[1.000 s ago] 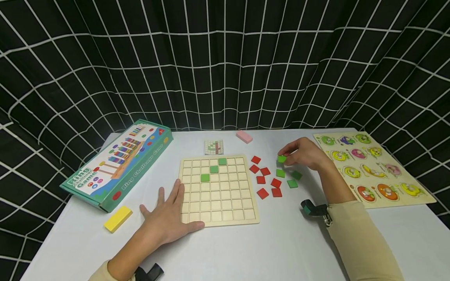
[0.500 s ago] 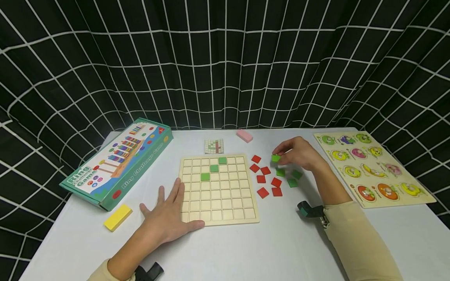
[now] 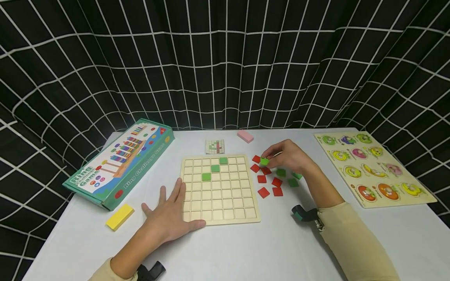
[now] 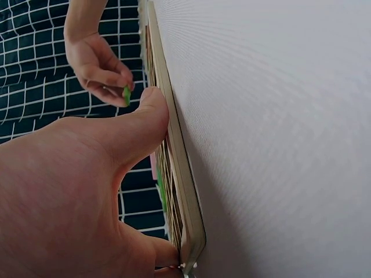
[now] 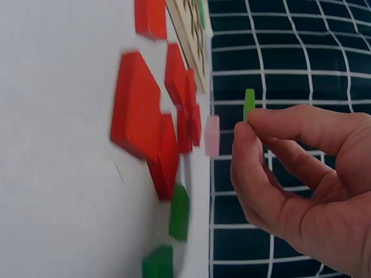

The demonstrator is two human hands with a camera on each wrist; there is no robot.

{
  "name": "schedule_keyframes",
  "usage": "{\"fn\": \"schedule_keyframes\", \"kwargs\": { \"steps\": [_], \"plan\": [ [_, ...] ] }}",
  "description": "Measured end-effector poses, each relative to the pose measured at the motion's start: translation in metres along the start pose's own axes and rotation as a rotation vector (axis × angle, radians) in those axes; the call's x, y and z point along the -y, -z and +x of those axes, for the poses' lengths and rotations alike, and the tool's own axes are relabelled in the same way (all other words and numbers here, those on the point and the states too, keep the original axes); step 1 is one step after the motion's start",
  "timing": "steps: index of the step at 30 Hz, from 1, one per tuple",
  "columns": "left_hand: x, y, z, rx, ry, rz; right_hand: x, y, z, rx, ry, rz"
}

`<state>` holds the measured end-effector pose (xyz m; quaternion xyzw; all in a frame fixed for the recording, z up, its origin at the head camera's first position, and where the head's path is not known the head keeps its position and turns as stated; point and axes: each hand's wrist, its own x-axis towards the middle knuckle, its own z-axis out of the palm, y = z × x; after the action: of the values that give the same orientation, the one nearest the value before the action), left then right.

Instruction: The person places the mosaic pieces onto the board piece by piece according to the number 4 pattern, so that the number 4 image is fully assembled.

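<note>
The right hand (image 3: 286, 156) pinches a green tile (image 3: 264, 161) above the red tiles (image 3: 263, 192); the left hand (image 3: 172, 216), fingers spread, presses the grid board (image 3: 219, 187).

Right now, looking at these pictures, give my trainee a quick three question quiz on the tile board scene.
1. True or false: the right hand pinches a green tile above the table.
2. How many green tiles already sit in the grid board? A) two B) three C) five
3. Fill in: the left hand rests flat against the board's ____ corner.

Key: 1 true. 2 B, three placed tiles running diagonally. 3 near left.
</note>
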<state>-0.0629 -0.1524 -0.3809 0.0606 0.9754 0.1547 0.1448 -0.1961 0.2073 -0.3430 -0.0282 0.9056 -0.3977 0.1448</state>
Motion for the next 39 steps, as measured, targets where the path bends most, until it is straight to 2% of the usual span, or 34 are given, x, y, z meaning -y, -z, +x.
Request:
{"fn": "schedule_keyframes", "kwargs": {
  "steps": [6, 21, 27, 39],
  "plan": [
    [0.0, -0.001, 0.0, 0.001, 0.004, 0.0, 0.01, -0.017, 0.0, 0.023, -0.002, 0.028],
    [0.0, 0.0, 0.001, -0.009, -0.014, 0.0, 0.038, -0.044, -0.001, 0.067, 0.084, 0.054],
    [0.0, 0.0, 0.001, -0.007, -0.01, 0.001, 0.049, -0.057, 0.0, 0.075, 0.108, 0.021],
    [0.001, 0.0, 0.001, 0.002, -0.011, 0.027, 0.069, -0.08, 0.001, 0.102, 0.093, 0.006]
  ]
}}
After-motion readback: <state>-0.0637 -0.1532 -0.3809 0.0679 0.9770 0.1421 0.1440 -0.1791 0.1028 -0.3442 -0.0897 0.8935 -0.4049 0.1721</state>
